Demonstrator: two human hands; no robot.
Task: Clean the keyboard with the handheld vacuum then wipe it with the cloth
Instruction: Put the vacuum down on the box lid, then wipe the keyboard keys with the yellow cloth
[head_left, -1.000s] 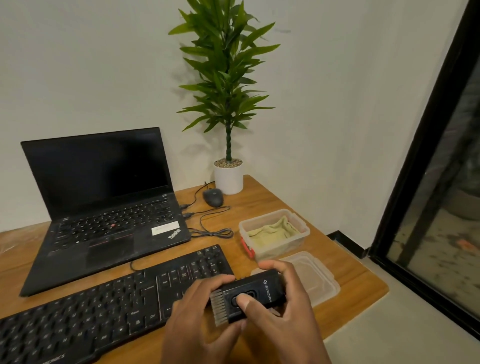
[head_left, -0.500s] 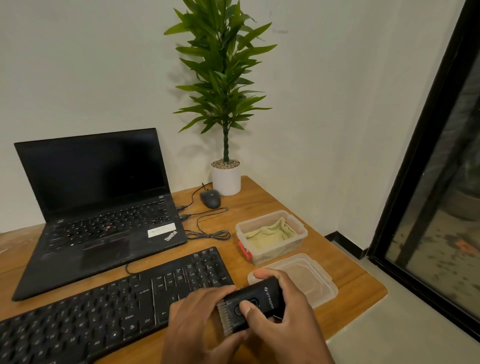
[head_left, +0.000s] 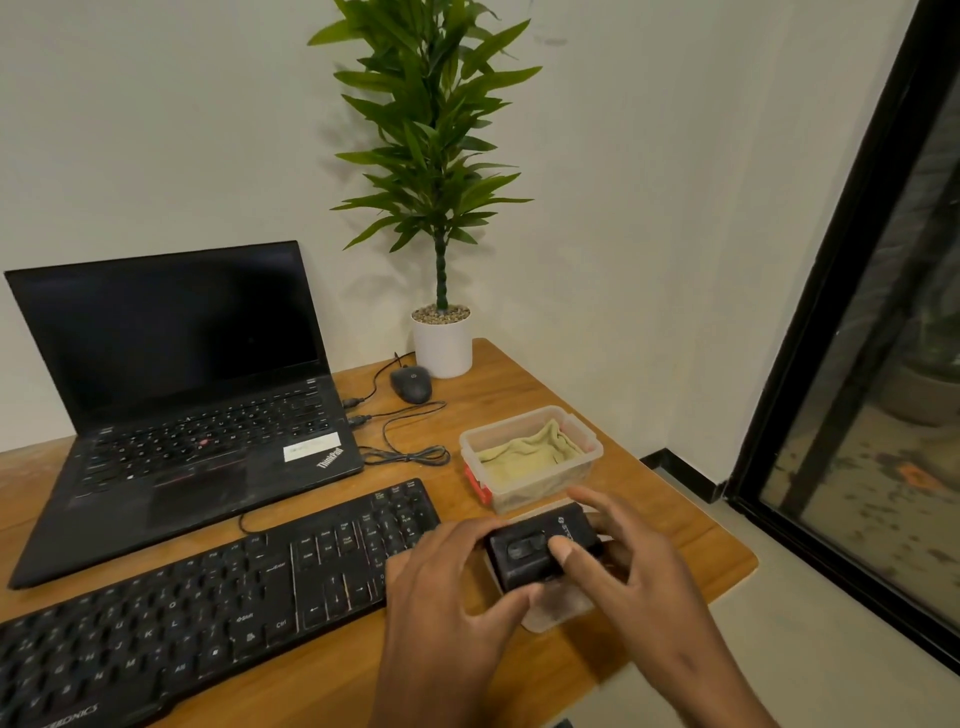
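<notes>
At 5 o'clock on the desk (head_left: 519, 364), above a clear lid (head_left: 558, 605): black vacuum (head_left: 540, 545), grasped by both hands. Left hand (head_left: 447, 613) curled round its near-left end, thumb under the lower edge, fingers over the top left corner. Right hand (head_left: 634, 582) wrapped round the far-right end, thumb tip pressed on the top face just beside the oval switch, forefinger hooked over the far edge. Small white logo and lettering on the vacuum's right end, too blurred to read.

At 7 o'clock, touching the left hand's knuckles at its right end: black keyboard (head_left: 208, 608), flat on the desk, white brand print on the near-left rim, partly cut off and unclear. At 3 o'clock, just behind the vacuum: clear tub (head_left: 587, 452) with a yellow-green cloth (head_left: 530, 452) bunched inside, red clip on its near-left wall.

At 10 o'clock: open laptop (head_left: 197, 415), screen dark, "ThinkPad" on the palm rest, white sticker beside it, unreadable. At 12 o'clock: mouse (head_left: 410, 383), cable coiled, and a potted plant (head_left: 441, 208).
</notes>
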